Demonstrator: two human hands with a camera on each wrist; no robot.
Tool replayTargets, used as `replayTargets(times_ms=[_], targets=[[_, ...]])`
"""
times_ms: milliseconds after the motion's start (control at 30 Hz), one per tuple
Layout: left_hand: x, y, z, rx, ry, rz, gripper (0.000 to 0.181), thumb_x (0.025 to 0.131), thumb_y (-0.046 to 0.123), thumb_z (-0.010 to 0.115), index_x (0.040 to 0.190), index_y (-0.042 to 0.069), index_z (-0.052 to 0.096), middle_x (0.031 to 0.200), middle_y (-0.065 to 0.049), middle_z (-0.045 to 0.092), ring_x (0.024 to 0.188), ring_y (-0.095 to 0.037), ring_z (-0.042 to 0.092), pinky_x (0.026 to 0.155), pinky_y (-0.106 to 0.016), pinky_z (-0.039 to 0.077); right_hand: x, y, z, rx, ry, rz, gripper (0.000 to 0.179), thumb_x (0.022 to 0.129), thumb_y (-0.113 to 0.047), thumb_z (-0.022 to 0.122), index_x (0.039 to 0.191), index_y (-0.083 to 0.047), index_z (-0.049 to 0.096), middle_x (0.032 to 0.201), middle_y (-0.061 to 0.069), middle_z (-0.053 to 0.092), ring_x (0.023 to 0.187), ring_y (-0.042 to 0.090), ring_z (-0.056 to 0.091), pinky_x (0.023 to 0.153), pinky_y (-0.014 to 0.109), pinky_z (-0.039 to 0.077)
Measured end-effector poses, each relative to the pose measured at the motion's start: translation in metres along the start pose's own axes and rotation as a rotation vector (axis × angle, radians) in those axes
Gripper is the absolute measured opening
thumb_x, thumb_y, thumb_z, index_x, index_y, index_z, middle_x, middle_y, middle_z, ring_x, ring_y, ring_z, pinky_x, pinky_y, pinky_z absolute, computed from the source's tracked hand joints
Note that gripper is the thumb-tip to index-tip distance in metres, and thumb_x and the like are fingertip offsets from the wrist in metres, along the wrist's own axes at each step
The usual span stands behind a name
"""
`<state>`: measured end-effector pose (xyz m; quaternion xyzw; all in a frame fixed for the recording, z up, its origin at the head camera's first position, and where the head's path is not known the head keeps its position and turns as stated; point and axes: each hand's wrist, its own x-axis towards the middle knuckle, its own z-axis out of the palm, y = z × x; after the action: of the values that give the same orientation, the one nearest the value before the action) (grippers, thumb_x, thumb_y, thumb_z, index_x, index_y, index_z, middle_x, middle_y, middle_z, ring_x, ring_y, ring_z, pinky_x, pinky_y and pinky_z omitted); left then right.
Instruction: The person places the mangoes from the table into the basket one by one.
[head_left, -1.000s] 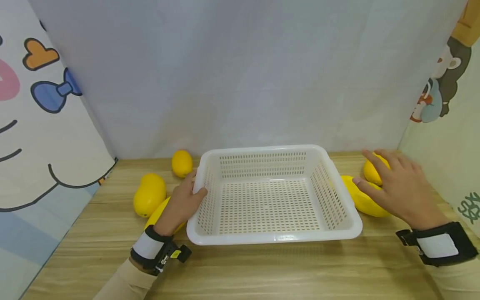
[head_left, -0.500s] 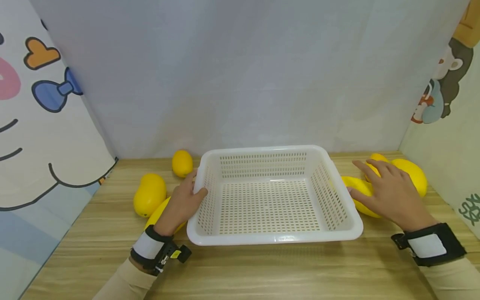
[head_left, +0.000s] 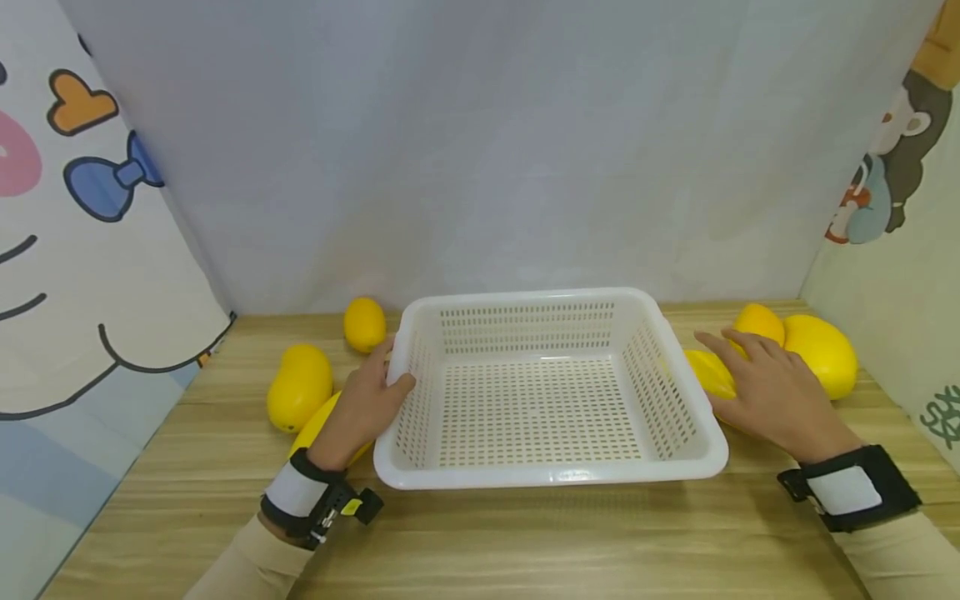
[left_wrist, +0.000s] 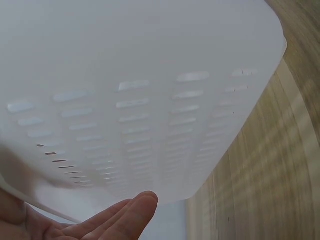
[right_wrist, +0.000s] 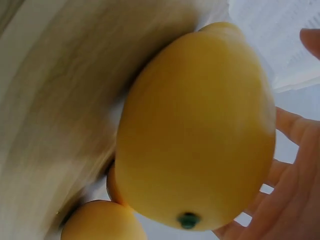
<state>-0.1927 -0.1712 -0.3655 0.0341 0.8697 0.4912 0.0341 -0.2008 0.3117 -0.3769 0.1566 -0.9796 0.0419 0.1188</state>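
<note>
A white perforated plastic basket (head_left: pixel 532 417) occupies the middle of the head view, with nothing inside. My left hand (head_left: pixel 363 412) grips its left rim, thumb over the edge; the left wrist view shows straight fingers (left_wrist: pixel 132 217) along the slotted outside. To the basket's right, my right hand (head_left: pixel 780 400) hovers over a long yellow fruit (head_left: pixel 708 373) with fingers spread. The right wrist view shows this plump fruit (right_wrist: pixel 197 130) with a green stem nub, the fingers behind it and the thumb apart from it. My palm hides part of the fruit in the head view.
Beyond the right hand lie a large round yellow fruit (head_left: pixel 823 357) and an orange-yellow one (head_left: pixel 759 322). On the left are a lumpy mango-like fruit (head_left: pixel 300 388), a small lemon-like one (head_left: pixel 364 325) and a yellow fruit (head_left: pixel 315 425) partly under the left wrist. A grey curtain (head_left: pixel 480 150) stands behind.
My right hand has moved left and slightly down onto the long yellow fruit, uncovering the round and orange-yellow fruits behind it. The left hand and basket have stayed put.
</note>
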Motion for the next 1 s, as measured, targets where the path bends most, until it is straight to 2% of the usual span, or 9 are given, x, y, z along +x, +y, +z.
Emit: replayTargets(times_ms=[367,800,1000], targets=[[0.0001,0.0001,-0.0010,0.000,-0.006,-0.007,0.065,0.103,0.017,0.050,0.160,0.010,0.020,0.118,-0.022,0.066,0.078,-0.024,0.072,0.062,-0.038,0.062,0.0010,0.0018,0.0049,-0.001,-0.051,0.011,0.086,0.089,-0.068,0.060,0.150,-0.009,0.044,0.144,0.032,0.044,0.125,0.057,0.043,0.091,0.074,0.040],[0.0006,-0.0005,-0.0002,0.004,-0.004,-0.009,0.065,0.102,0.017,0.050,0.160,0.009,0.020,0.117,-0.023,0.067,0.077,-0.024,0.072,0.062,-0.037,0.061,-0.0003,0.0021,0.0094,0.009,-0.073,0.012,0.086,0.090,-0.067,0.060,0.150,-0.008,0.044,0.145,0.033,0.044,0.125,0.057,0.044,0.093,0.074,0.040],[-0.0001,-0.0004,-0.0002,0.002,-0.008,-0.004,0.065,0.103,0.016,0.050,0.160,0.009,0.020,0.117,-0.023,0.066,0.078,-0.024,0.072,0.062,-0.038,0.062,0.0000,0.0014,0.0093,0.015,-0.103,0.018,0.084,0.090,-0.066,0.060,0.149,-0.008,0.046,0.143,0.033,0.046,0.120,0.056,0.049,0.090,0.072,0.045]])
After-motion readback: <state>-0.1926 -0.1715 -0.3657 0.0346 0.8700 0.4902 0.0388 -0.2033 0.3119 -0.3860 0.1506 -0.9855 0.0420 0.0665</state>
